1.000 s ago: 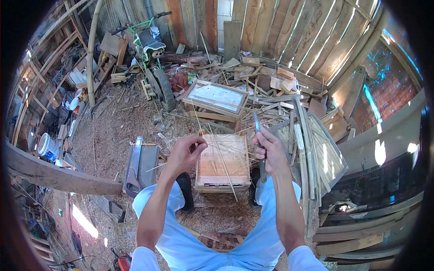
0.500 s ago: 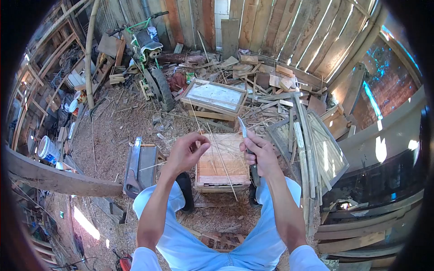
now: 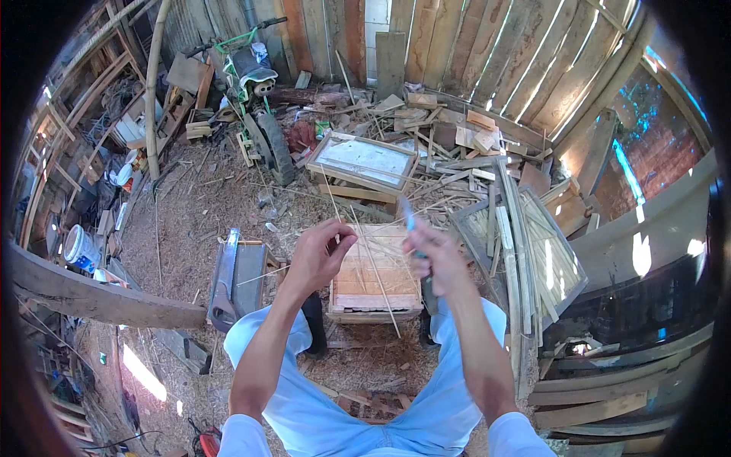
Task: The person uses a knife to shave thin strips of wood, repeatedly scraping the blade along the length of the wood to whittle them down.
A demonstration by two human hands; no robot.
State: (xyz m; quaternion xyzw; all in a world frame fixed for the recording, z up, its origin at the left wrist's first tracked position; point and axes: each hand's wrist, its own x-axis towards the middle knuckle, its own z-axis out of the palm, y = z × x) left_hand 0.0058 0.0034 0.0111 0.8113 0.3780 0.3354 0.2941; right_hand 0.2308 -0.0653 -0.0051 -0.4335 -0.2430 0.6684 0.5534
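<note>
My left hand (image 3: 324, 251) is closed in a pinch on a thin wooden strip (image 3: 332, 196), which sticks up and away from its fingers. In my right hand (image 3: 438, 259) is a knife (image 3: 410, 215), its blade pointing up; hand and blade are smeared by motion. Both hands are over a low wooden box (image 3: 373, 293) with a slatted top, between my legs. Several loose thin sticks (image 3: 377, 278) lie across that top.
A handsaw (image 3: 225, 278) rests on a dark panel (image 3: 251, 282) to the left. Ahead are a framed panel (image 3: 362, 160), a wood-scrap pile (image 3: 472, 137) and a small motorbike (image 3: 263, 114). Long boards (image 3: 510, 251) lie to the right; a white bucket (image 3: 80, 247) stands far left.
My right hand and the knife have blurred with motion, shifting only slightly. My left hand stays nearly in place, still pinching the strip.
</note>
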